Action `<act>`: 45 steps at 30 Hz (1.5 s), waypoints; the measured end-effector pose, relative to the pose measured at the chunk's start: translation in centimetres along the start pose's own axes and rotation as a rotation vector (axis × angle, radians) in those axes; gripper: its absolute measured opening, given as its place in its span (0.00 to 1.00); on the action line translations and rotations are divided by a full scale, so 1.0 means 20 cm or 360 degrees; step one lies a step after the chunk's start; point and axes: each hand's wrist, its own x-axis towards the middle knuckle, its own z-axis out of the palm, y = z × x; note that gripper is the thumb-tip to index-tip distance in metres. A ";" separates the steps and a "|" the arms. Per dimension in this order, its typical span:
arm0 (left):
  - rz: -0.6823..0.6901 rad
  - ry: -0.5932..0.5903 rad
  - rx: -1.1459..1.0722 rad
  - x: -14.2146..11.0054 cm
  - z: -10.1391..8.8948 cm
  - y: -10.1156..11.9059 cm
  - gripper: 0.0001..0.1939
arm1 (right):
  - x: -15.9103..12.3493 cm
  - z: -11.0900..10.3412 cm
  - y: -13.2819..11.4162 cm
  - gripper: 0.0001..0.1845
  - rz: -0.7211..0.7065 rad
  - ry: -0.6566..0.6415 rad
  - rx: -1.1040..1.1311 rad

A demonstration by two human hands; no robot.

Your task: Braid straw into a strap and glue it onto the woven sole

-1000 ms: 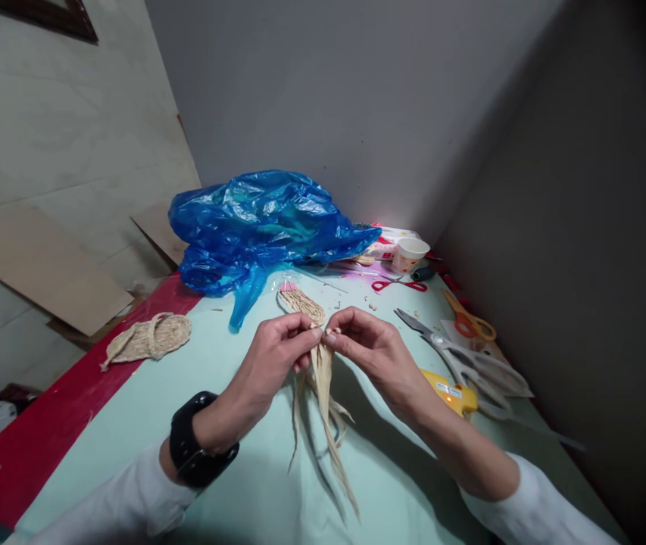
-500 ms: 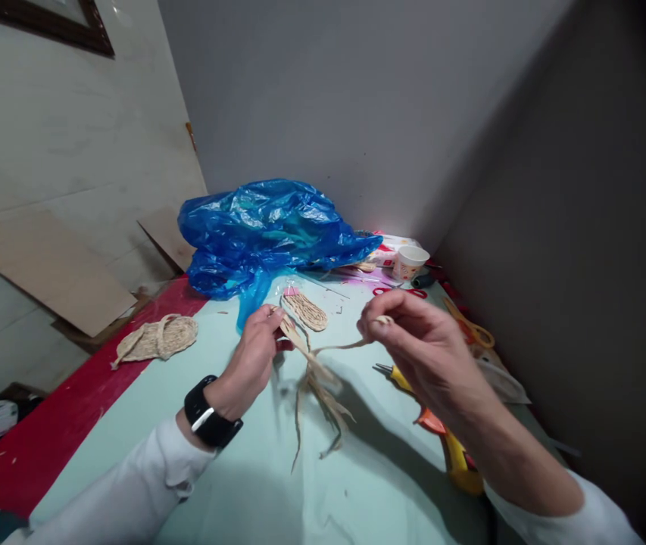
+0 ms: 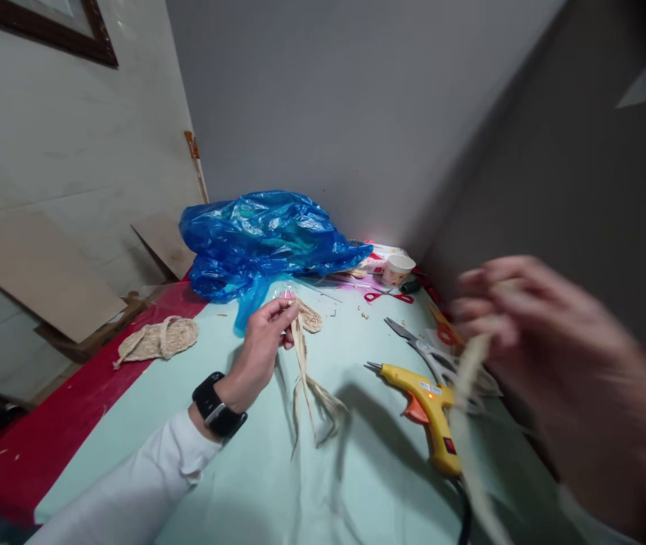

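Note:
My left hand point(image 3: 263, 344) pinches the top of a bundle of pale straw strips point(image 3: 308, 382) that hang down to the mint-green table point(image 3: 232, 462). Just beyond the fingers lies a small woven straw sole point(image 3: 310, 316). My right hand point(image 3: 550, 356) is raised near the camera on the right, blurred by motion. Its fingers are closed on one separate straw strip point(image 3: 464, 424) that trails downward. A yellow glue gun point(image 3: 428, 405) lies on the table between the two hands.
A crumpled blue plastic bag point(image 3: 266, 238) sits at the back. A finished straw sandal point(image 3: 157, 338) lies on the red strip at left. Grey shears point(image 3: 425, 352), orange scissors point(image 3: 444, 329), red scissors point(image 3: 388, 297) and a paper cup point(image 3: 399, 269) crowd the right back corner.
My right hand has pulled one strip away from the bundle and swung up and right toward the camera. The left hand stays holding the bundle. The glue gun is now uncovered.

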 end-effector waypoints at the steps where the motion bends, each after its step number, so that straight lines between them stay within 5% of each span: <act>1: 0.0006 -0.0051 0.0009 -0.02 0.02 0.00 0.10 | 0.01 0.04 0.06 0.08 0.0146 -0.0092 0.0132; 4: 0.0013 -0.0163 0.0045 -0.07 0.08 0.01 0.11 | 0.04 0.17 0.24 0.15 0.0588 -0.0385 0.0360; 9: -0.0044 -0.0286 0.0131 -0.13 0.12 0.04 0.16 | 0.05 0.31 0.40 0.18 0.0543 -0.0473 -0.0011; 22: -0.0190 -0.0353 0.0362 -0.15 0.12 0.07 0.15 | 0.03 0.28 0.45 0.20 0.0526 -0.0285 -0.0077; 29: -0.0184 -0.0541 0.0450 -0.17 0.12 0.06 0.15 | 0.03 0.28 0.44 0.13 0.0279 -0.0359 -0.0199; 33: -0.0191 -0.0623 0.0415 -0.17 0.11 0.05 0.14 | 0.04 0.27 0.45 0.12 0.0406 -0.0364 0.0071; 45: -0.0235 -0.0468 0.0239 -0.17 0.11 0.04 0.11 | 0.03 0.28 0.46 0.14 0.0489 -0.0188 0.0080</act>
